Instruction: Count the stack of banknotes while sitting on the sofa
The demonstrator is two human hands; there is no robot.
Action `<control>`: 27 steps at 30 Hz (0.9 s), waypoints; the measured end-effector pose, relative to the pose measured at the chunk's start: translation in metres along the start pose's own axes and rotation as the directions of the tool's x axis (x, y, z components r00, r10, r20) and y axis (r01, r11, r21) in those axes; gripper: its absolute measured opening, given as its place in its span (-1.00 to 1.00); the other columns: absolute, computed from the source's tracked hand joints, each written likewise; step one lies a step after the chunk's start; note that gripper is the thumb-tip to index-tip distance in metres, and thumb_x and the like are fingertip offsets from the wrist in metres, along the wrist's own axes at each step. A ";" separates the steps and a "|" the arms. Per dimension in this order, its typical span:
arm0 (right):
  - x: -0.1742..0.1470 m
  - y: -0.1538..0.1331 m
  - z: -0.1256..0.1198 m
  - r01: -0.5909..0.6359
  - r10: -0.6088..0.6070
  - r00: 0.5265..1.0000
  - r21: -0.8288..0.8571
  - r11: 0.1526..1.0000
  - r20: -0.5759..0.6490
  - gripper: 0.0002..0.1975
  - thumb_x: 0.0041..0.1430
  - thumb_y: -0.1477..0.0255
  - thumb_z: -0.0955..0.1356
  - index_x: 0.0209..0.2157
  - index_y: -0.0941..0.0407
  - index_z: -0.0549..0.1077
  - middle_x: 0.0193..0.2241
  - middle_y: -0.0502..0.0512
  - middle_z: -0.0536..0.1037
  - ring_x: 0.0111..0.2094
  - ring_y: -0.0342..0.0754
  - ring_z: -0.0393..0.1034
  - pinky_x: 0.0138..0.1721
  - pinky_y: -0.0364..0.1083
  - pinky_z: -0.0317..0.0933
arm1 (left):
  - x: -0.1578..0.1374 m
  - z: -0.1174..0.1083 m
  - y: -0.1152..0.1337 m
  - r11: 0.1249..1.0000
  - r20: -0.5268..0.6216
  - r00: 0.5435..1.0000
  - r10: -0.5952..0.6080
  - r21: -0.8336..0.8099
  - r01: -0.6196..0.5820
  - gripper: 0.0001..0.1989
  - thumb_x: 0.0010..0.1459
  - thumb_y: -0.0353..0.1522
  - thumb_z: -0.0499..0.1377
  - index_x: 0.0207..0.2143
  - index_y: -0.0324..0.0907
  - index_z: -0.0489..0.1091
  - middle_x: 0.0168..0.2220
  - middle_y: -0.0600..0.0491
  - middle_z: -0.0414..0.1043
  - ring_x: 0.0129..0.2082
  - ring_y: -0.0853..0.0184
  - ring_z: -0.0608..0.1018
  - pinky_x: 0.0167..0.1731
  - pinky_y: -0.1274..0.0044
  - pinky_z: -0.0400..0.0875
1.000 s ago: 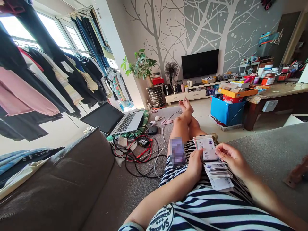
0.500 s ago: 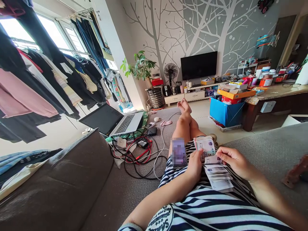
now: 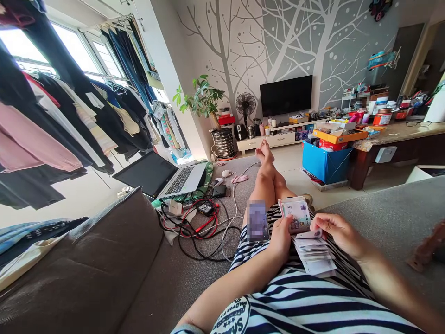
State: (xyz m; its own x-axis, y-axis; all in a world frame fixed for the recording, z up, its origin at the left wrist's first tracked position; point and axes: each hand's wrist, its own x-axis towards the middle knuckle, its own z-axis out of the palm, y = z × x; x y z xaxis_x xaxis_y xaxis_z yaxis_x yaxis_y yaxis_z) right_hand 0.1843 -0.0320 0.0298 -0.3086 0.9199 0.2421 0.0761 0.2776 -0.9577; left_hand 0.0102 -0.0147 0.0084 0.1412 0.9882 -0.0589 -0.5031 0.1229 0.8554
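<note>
Over my lap, my left hand [image 3: 281, 236] is closed on a stack of banknotes [image 3: 298, 214], its thumb lying on the top note, which shows a 5. My right hand [image 3: 335, 232] pinches the edge of one banknote [image 3: 308, 234] that bends down at the stack's near end. Below it, several notes [image 3: 317, 256] fan out toward my body, overlapping one another. A phone [image 3: 257, 221] with a blurred screen rests on my thigh, left of the stack.
An open laptop [image 3: 182, 182] stands on the sofa at the left, with tangled cables [image 3: 205, 232] and a small black device before it. A grey cushion [image 3: 86, 264] is at my left. Beyond the sofa are a blue box [image 3: 326, 162] and a cluttered table [image 3: 399, 132].
The note between my right fingers has folded further down and now shows less of its face. My right fingers have curled slightly; my left hand stays on the stack.
</note>
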 end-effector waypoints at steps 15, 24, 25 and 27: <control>0.022 0.043 0.020 0.030 -0.066 0.914 -0.095 0.995 -0.401 -0.33 0.02 -0.30 0.37 -0.56 0.05 0.32 -0.64 -0.08 0.25 -0.56 -0.11 0.11 -0.52 -0.12 0.04 | 0.001 -0.001 -0.002 0.999 0.016 1.000 -0.002 -0.047 0.003 -0.70 -0.16 -0.27 0.39 -0.34 -0.24 0.61 -0.37 -0.08 0.65 -0.23 0.06 0.64 -0.07 0.33 0.45; 0.018 0.042 0.023 0.019 -0.061 0.896 -0.098 0.995 -0.441 -0.41 0.09 -0.21 0.39 -0.49 0.07 0.42 -0.59 -0.03 0.37 -0.52 -0.07 0.23 -0.48 -0.11 0.13 | -0.004 0.001 0.003 0.998 0.050 0.999 0.005 -0.057 -0.002 -0.64 -0.12 -0.14 0.42 -0.33 -0.22 0.62 -0.35 -0.07 0.67 -0.21 0.05 0.65 -0.05 0.32 0.45; 0.018 0.043 0.023 0.020 -0.061 0.894 -0.096 0.995 -0.443 -0.42 0.09 -0.20 0.39 -0.48 0.08 0.42 -0.59 -0.04 0.37 -0.52 -0.07 0.22 -0.48 -0.11 0.13 | -0.003 0.001 0.003 0.999 0.043 0.999 0.003 -0.053 -0.001 -0.65 -0.12 -0.14 0.42 -0.35 -0.21 0.62 -0.35 -0.07 0.67 -0.22 0.05 0.65 -0.06 0.32 0.46; 0.018 0.044 0.023 0.025 -0.064 0.891 -0.091 0.996 -0.449 -0.43 0.08 -0.19 0.40 -0.47 0.08 0.43 -0.59 -0.04 0.38 -0.52 -0.08 0.22 -0.48 -0.11 0.12 | -0.002 -0.001 0.001 0.999 0.017 1.000 -0.004 -0.044 0.005 -0.67 -0.11 -0.12 0.41 -0.39 -0.20 0.61 -0.35 -0.07 0.67 -0.23 0.06 0.65 -0.09 0.33 0.46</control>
State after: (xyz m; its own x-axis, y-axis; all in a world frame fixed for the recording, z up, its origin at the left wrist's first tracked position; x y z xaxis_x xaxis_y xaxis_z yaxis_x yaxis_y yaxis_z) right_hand 0.1601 -0.0092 -0.0114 0.1459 0.9266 0.3466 0.1546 0.3247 -0.9331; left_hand 0.0088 -0.0162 0.0094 0.1580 0.9860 -0.0535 -0.5395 0.1316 0.8316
